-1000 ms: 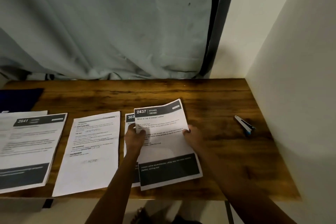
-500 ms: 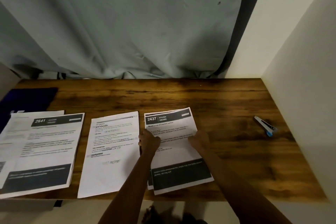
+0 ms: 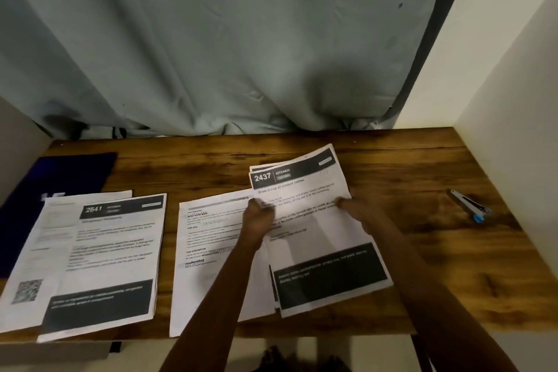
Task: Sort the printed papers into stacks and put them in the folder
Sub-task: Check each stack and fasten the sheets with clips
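While two hands hold it, the 2437 stack rests askew on the table, with at least two sheets showing at its curled far edge. The left hand curls its fingers on the stack's left edge, and the right hand pinches the right edge. Left of the left fingers lies one plain sheet, overlapped by the stack. Further left, the 2641 pile lies over one QR sheet. Farther back on the left lies one blue folder. One blue-tipped tool lies well right of the right fingers.
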`<state>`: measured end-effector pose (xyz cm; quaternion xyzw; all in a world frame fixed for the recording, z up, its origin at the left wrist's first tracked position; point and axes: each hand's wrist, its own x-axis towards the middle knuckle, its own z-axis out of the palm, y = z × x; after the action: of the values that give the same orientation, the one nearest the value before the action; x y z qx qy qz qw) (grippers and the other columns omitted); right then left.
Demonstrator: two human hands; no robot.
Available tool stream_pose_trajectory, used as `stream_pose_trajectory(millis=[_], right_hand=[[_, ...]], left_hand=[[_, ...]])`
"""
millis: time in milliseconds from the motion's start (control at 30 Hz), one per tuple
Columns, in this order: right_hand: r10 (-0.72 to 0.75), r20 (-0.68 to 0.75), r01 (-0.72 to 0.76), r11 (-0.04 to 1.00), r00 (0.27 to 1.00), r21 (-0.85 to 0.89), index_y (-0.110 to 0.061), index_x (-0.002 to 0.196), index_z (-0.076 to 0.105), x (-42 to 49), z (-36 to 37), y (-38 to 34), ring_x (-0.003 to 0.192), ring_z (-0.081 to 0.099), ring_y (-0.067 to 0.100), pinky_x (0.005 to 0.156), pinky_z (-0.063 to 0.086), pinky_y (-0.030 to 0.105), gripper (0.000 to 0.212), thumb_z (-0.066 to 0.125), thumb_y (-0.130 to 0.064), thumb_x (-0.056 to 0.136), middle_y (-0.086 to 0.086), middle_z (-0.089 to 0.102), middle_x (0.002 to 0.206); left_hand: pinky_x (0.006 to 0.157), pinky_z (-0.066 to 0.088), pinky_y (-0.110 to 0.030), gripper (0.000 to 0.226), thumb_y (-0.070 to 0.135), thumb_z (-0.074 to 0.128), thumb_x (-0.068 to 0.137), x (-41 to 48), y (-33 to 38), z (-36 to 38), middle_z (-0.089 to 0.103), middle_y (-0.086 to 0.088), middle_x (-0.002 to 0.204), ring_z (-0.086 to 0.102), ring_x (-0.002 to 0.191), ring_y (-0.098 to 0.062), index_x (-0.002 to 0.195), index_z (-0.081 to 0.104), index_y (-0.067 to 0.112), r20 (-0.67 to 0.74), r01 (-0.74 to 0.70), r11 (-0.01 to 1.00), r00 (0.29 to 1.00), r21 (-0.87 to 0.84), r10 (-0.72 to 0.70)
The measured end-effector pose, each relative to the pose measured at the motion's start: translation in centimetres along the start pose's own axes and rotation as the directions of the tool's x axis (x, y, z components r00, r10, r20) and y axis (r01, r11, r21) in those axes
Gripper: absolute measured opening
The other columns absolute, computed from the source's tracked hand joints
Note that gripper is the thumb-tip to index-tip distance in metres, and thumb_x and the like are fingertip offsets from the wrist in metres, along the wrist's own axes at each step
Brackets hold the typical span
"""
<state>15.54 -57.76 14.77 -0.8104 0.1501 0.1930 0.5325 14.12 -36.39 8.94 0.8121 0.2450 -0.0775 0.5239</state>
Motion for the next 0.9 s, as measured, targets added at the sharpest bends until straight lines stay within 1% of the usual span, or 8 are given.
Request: stream_pose_trajectory(millis=[133,233,400,467,567,633,733,900], right_hand=[[-0.016,0.031,0.018,0.999,0.999,-0.041,-0.009,0.126,0.051,0.3,6.4,-1.1,0.115,0.053,0.031,0.089,0.043,0.038,0.032,0.054,-0.018,0.096,0.010,0.055,0.126],[0.030,0.063,-0.027,0.998,0.998,-0.053,-0.010,0.133,0.046,0.6,12.4,0.0,0.119,0.051,0.030,0.095,0.044,0.037,0.040,0.054,-0.024,0.096,0.012,0.051,0.134],[-0.023,0.041,0.028,0.992,0.999,-0.127,-0.006,0.118,0.056,0.2,18.8,1.6,0.105,0.061,0.027,0.084,0.053,0.031,0.025,0.053,-0.017,0.096,0.014,0.060,0.121],[-0.027,0.001,0.026,0.969,1.000,-0.246,-0.008,0.122,0.052,0.0,20.4,2.0,0.114,0.055,0.030,0.094,0.050,0.038,0.030,0.052,-0.023,0.096,0.016,0.053,0.129],[-0.040,-0.127,-0.033,0.853,0.991,-0.520,-0.009,0.140,0.032,-0.5,21.4,2.1,0.132,0.035,0.036,0.108,0.032,0.042,0.053,0.050,-0.033,0.096,0.019,0.030,0.145],[-0.035,-0.137,-0.035,0.878,0.990,-0.477,-0.006,0.141,0.027,-0.7,21.7,2.1,0.132,0.034,0.035,0.107,0.034,0.041,0.060,0.056,-0.029,0.094,0.019,0.029,0.145],[-0.029,-0.083,0.001,0.945,0.996,-0.327,-0.006,0.132,0.037,-0.2,22.5,2.4,0.125,0.046,0.033,0.099,0.046,0.041,0.056,0.066,-0.019,0.086,0.017,0.043,0.137],[0.043,-0.055,-0.054,0.973,0.998,-0.224,-0.007,0.120,0.053,0.8,22.1,2.1,0.110,0.059,0.030,0.086,0.054,0.035,0.037,0.067,-0.013,0.086,0.015,0.057,0.123]], left_hand=[[0.071,0.046,-0.028,0.030,0.020,0.062,0.089,0.8,-2.7,-5.7,0.064,-0.009,0.107,0.060,0.089,-0.021,0.115,0.055,0.007,-0.111,-0.016,1.000,0.994,0.007,0.017],[0.077,0.049,-0.031,0.030,0.012,0.061,0.091,0.6,-5.5,-8.9,0.062,-0.010,0.113,0.061,0.096,-0.023,0.120,0.054,0.006,-0.144,-0.001,1.000,0.990,0.006,0.002],[0.095,0.051,-0.044,0.047,0.006,0.062,0.089,0.5,-8.8,-11.8,0.053,-0.017,0.129,0.056,0.114,-0.035,0.132,0.044,0.002,-0.195,0.090,0.995,0.978,0.040,-0.080],[0.098,0.049,-0.045,0.052,0.010,0.065,0.087,1.0,-10.3,-12.4,0.047,-0.016,0.134,0.052,0.118,-0.036,0.133,0.041,0.006,-0.187,0.149,0.986,0.973,0.070,-0.134],[0.094,0.051,-0.045,0.054,0.013,0.066,0.084,1.4,-12.1,-12.7,0.046,-0.019,0.133,0.053,0.115,-0.035,0.131,0.040,0.009,-0.151,0.195,0.975,0.972,0.105,-0.178],[0.094,0.051,-0.042,0.058,0.013,0.066,0.085,1.2,-12.1,-12.9,0.044,-0.019,0.133,0.051,0.117,-0.035,0.134,0.037,0.007,-0.161,0.229,0.963,0.965,0.139,-0.206],[0.095,0.047,-0.041,0.064,0.012,0.068,0.084,1.1,-11.6,-12.9,0.040,-0.019,0.133,0.048,0.120,-0.036,0.137,0.034,0.004,-0.180,0.281,0.954,0.949,0.104,-0.260],[0.082,0.058,-0.041,0.050,0.016,0.075,0.070,3.1,-12.9,-13.8,0.061,-0.015,0.114,0.063,0.097,-0.029,0.115,0.055,0.006,-0.171,0.282,0.954,0.950,0.100,-0.263]])
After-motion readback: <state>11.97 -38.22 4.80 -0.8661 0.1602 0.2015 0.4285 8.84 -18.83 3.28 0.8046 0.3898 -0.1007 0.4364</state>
